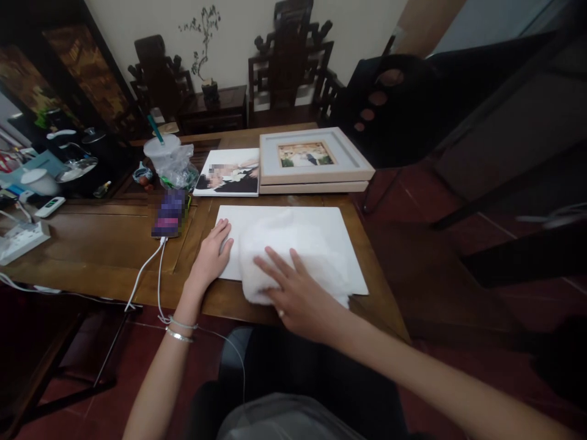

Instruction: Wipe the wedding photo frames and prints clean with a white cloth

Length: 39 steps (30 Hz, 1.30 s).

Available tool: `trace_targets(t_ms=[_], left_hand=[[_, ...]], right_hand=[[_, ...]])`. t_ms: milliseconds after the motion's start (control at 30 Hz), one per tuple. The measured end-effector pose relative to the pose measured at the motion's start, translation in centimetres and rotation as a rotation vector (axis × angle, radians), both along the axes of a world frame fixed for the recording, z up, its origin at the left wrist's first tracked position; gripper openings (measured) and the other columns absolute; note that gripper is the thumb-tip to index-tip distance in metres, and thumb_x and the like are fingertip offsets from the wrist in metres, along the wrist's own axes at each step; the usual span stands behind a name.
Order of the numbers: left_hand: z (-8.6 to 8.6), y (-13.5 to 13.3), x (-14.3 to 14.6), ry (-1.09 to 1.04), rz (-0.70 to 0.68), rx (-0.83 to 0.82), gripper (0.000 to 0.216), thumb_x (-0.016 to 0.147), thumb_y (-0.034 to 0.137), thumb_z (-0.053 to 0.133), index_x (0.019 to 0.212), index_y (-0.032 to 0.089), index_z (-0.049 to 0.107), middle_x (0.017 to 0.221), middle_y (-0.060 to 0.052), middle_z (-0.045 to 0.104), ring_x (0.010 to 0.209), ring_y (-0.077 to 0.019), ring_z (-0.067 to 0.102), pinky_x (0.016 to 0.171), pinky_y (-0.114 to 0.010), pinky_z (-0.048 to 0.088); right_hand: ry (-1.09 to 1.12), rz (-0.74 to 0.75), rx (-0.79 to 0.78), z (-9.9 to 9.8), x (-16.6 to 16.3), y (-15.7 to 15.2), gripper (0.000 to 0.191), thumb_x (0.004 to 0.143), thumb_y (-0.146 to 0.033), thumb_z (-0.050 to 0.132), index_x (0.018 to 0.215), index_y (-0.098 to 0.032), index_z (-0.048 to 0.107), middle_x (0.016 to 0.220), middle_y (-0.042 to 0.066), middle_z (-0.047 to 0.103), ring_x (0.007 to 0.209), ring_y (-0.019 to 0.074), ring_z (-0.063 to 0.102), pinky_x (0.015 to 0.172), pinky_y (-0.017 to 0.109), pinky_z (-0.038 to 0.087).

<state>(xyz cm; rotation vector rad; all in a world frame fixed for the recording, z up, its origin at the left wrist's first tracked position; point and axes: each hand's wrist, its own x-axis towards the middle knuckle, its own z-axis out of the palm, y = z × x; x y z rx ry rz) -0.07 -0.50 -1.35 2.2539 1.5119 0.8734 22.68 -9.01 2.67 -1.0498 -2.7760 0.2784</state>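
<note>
A white rectangular panel [321, 221] lies flat near the table's front edge. On it is a bunched white cloth [254, 278], which covers much of its middle and hangs past its near edge. My right hand [296, 290] rests on top of the cloth, its fingers spread and pressing down rather than wrapped round it. At the panel's left edge, my left hand [213, 250] lies flat with fingers stretched out, touching panel and table. Whatever is under the cloth is hidden.
Behind the panel are a photo print [229, 177] and stacked light-wood picture frames [316, 174]. A phone [169, 214] with white charging cables lies to the left, near a lidded cup [160, 150] and a plastic bag [178, 168]. A power strip [25, 239] sits far left.
</note>
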Motion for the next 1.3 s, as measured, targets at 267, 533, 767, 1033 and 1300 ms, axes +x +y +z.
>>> trace_targets(t_ms=[267, 533, 767, 1033, 1300], left_hand=[[-0.1, 0.2, 0.0, 0.014, -0.013, 0.014, 0.042, 0.094, 0.025, 0.045, 0.132, 0.01, 0.057, 0.146, -0.016, 0.049, 0.14, -0.0253, 0.041, 0.118, -0.046, 0.032], [0.1, 0.4, 0.3, 0.026, -0.003, -0.006, 0.044, 0.093, 0.022, 0.045, 0.132, 0.004, 0.057, 0.146, -0.02, 0.048, 0.14, -0.0272, 0.041, 0.118, -0.046, 0.031], [-0.1, 0.5, 0.1, 0.008, -0.003, 0.004, 0.044, 0.093, 0.023, 0.045, 0.132, 0.006, 0.057, 0.146, -0.019, 0.049, 0.14, -0.0284, 0.041, 0.118, -0.047, 0.032], [-0.2, 0.4, 0.2, 0.03, -0.013, -0.002, 0.044, 0.094, 0.024, 0.042, 0.133, 0.007, 0.056, 0.147, -0.018, 0.047, 0.142, -0.0258, 0.038, 0.119, -0.046, 0.03], [-0.1, 0.4, 0.1, 0.028, -0.023, -0.026, 0.046, 0.095, 0.025, 0.04, 0.135, 0.007, 0.054, 0.149, -0.017, 0.045, 0.143, -0.0252, 0.037, 0.119, -0.046, 0.028]], right_hand=[[0.148, 0.116, 0.032, -1.5, 3.4, -0.8, 0.034, 0.068, -0.003, 0.053, 0.092, -0.019, 0.07, 0.154, 0.012, 0.04, 0.146, 0.0353, 0.021, 0.112, 0.072, 0.013], [0.131, -0.108, -0.016, -0.5, 2.0, 5.9, 0.041, 0.078, -0.005, 0.047, 0.112, -0.017, 0.066, 0.149, 0.016, 0.045, 0.145, 0.0325, 0.027, 0.112, 0.069, 0.02], [0.037, -0.217, 0.017, -0.3, -0.7, 7.4, 0.041, 0.08, -0.005, 0.046, 0.116, -0.011, 0.065, 0.151, 0.02, 0.041, 0.146, 0.0383, 0.02, 0.113, 0.07, 0.016], [0.059, 0.135, -0.1, 0.4, 1.6, -1.2, 0.035, 0.069, -0.007, 0.054, 0.098, -0.015, 0.071, 0.152, 0.016, 0.041, 0.146, 0.0384, 0.02, 0.114, 0.07, 0.012], [0.155, 0.015, -0.128, 0.5, 3.7, 7.6, 0.044, 0.078, -0.008, 0.044, 0.114, -0.017, 0.066, 0.144, 0.011, 0.053, 0.144, 0.0246, 0.031, 0.119, 0.055, 0.017]])
